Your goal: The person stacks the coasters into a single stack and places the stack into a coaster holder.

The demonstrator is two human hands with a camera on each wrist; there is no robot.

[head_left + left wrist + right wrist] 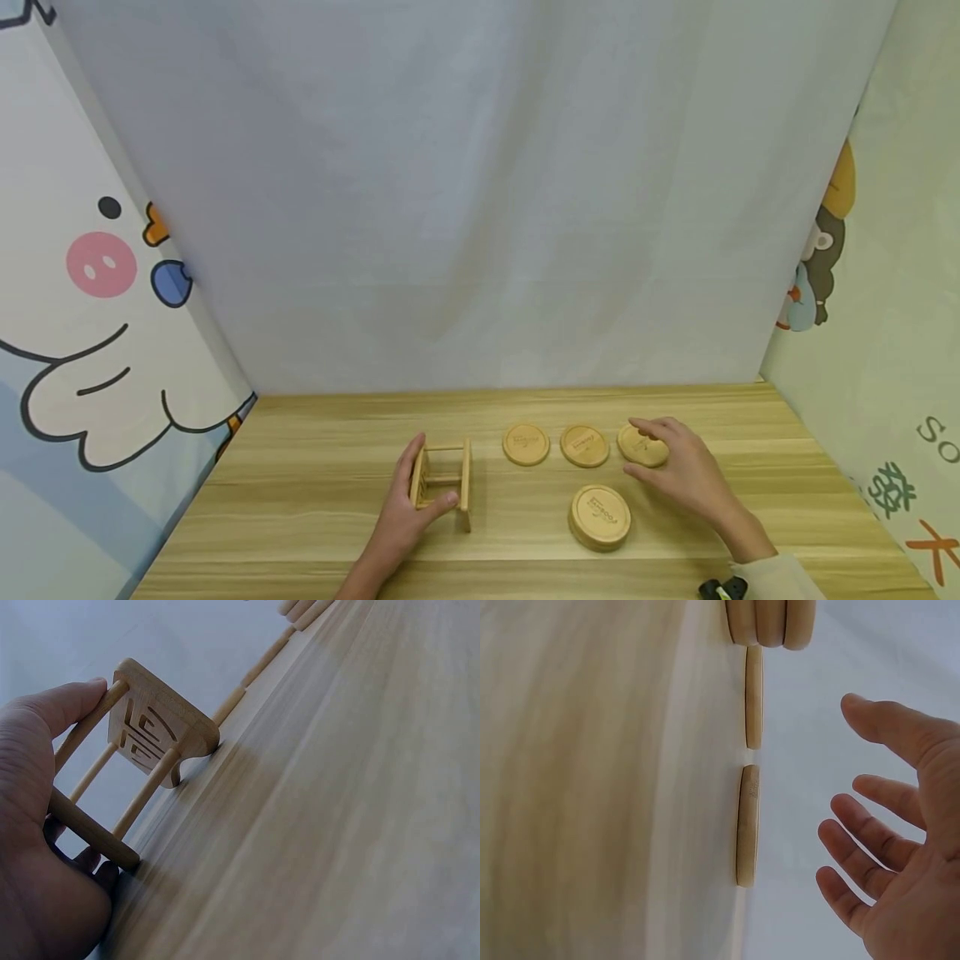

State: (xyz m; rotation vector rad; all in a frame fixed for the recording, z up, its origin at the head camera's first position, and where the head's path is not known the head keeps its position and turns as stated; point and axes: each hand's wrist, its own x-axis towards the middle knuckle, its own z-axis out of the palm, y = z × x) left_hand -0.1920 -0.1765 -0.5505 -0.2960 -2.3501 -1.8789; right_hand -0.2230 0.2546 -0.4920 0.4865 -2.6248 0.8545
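My left hand grips a small wooden coaster holder on the table, thumb on one side and fingers round the other. In the left wrist view its cut-out end panel and round rods show. My right hand hovers over the rightmost round bamboo coaster, partly covering it in the head view. In the right wrist view the fingers are spread, with a gap between them and the coaster. Two more coasters, a middle one and a left one, lie flat in the same row.
A stack of coasters stands nearer me, in front of the row. Behind the wood-grain table hangs a pale cloth backdrop. Cartoon-printed panels flank both sides. A small black object is by my right sleeve.
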